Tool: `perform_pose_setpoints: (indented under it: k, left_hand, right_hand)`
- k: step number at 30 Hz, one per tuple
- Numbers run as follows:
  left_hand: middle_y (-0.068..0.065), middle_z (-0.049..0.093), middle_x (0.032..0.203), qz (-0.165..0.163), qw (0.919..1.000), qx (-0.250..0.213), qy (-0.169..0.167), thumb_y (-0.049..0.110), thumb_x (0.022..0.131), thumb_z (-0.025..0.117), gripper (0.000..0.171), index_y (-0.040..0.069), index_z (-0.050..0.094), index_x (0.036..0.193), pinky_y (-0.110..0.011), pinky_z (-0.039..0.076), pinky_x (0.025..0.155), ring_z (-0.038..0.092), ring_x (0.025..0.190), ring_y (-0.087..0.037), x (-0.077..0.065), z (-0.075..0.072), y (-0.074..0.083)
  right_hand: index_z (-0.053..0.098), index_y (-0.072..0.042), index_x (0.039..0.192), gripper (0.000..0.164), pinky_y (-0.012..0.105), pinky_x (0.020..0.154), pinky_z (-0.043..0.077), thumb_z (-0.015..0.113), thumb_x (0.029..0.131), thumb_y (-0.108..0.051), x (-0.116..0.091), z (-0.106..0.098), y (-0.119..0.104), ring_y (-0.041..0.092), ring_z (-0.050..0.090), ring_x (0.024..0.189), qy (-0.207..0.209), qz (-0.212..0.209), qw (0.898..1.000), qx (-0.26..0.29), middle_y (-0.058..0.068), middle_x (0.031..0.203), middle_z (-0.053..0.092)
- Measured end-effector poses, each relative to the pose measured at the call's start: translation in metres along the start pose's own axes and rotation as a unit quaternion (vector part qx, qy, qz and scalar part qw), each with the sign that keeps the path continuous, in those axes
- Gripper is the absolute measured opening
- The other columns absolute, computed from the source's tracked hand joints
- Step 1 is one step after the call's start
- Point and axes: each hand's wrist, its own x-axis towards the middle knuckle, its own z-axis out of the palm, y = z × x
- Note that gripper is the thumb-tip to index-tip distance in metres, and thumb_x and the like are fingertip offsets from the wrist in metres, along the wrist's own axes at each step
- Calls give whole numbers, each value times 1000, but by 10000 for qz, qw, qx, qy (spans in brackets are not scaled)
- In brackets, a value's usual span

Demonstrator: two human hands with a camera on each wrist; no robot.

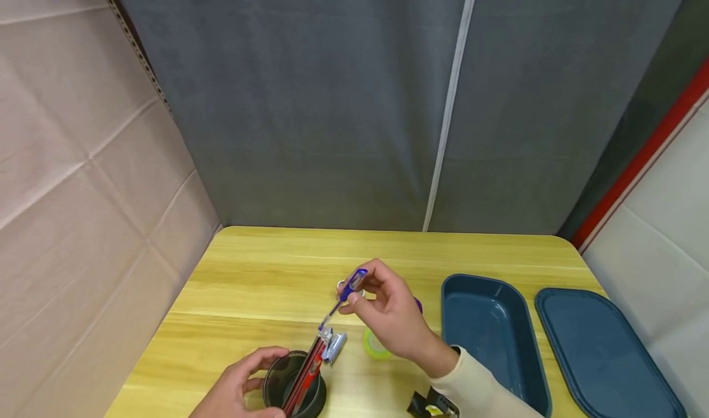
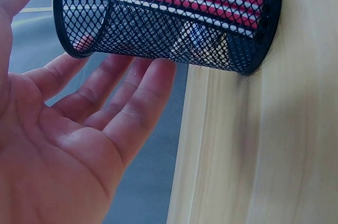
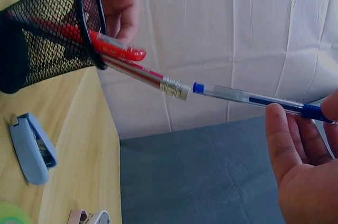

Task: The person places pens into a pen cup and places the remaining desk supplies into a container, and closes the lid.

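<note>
My left hand [image 1: 244, 384] holds a black mesh pen holder [image 1: 320, 398] at the table's near side, thumb and fingers about its rim. Striped red pencils [image 3: 145, 73] with silver ends and a red pen [image 3: 119, 50] lean out of the holder. Above them, my right hand [image 1: 396, 316] pinches a clear ballpoint pen [image 3: 232, 93] by its blue grip. The pen's blue end points down at the pencil tops, very close to them. Beside the holder lies a light blue stapler [image 1: 335, 348]. The right wrist view also catches my left hand behind the holder's rim.
A green tape roll [image 1: 369, 346] lies under my right forearm's side. To the right are a deep blue tray [image 1: 487, 319] and a flat blue lid [image 1: 604, 344]. A small purple item [image 1: 418, 305] shows partly behind my right hand. Grey panels rise behind the table.
</note>
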Motion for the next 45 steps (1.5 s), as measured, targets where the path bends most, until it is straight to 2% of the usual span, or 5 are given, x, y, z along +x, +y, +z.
perform_pose_setpoints:
  k: [9, 20, 29, 39, 45]
  left_hand:
    - [-18, 61, 145, 1, 10000, -24, 4, 9, 93, 81, 67, 0, 50, 151, -30, 59, 92, 64, 123, -13, 0, 1, -1]
    - [-18, 60, 147, -65, 10000, 34, 50, 12, 93, 81, 65, 5, 51, 151, -29, 58, 92, 63, 125, -12, -1, 2, 2]
    - [-19, 59, 148, -142, 9998, -73, 75, 10, 92, 82, 64, 12, 54, 150, -30, 58, 94, 62, 126, -12, -2, 2, 1]
    - [-21, 57, 149, -246, 9995, -168, 45, 9, 94, 80, 66, 4, 50, 152, -29, 58, 94, 63, 126, -12, -1, 2, 4]
    - [-21, 57, 149, -240, 9996, -115, 68, 9, 94, 80, 66, 3, 50, 152, -29, 58, 93, 62, 125, -10, -2, 2, 5]
  right_hand:
    - [53, 8, 112, 14, 43, 83, 65, 58, 99, 11, -15, 11, 6, 19, 71, 104, -72, -190, 9994, 294, 39, 113, 61]
    - [53, 11, 112, 16, 41, 82, 65, 59, 97, 12, -31, 20, 26, 10, 69, 100, -195, 30, 9988, 446, 42, 107, 57]
    - [55, 13, 112, 17, 43, 83, 65, 62, 97, 9, -44, 26, 38, 9, 71, 97, -249, 415, 9974, 539, 46, 108, 58]
    - [64, 4, 112, 18, 26, 80, 64, 70, 96, -2, -52, 26, 50, 9, 72, 98, -247, 1132, 9932, 80, 32, 111, 70]
    - [68, 2, 113, 18, 28, 80, 64, 72, 97, -4, -54, 27, 56, 7, 73, 97, -321, 1107, 9933, -51, 30, 110, 73]
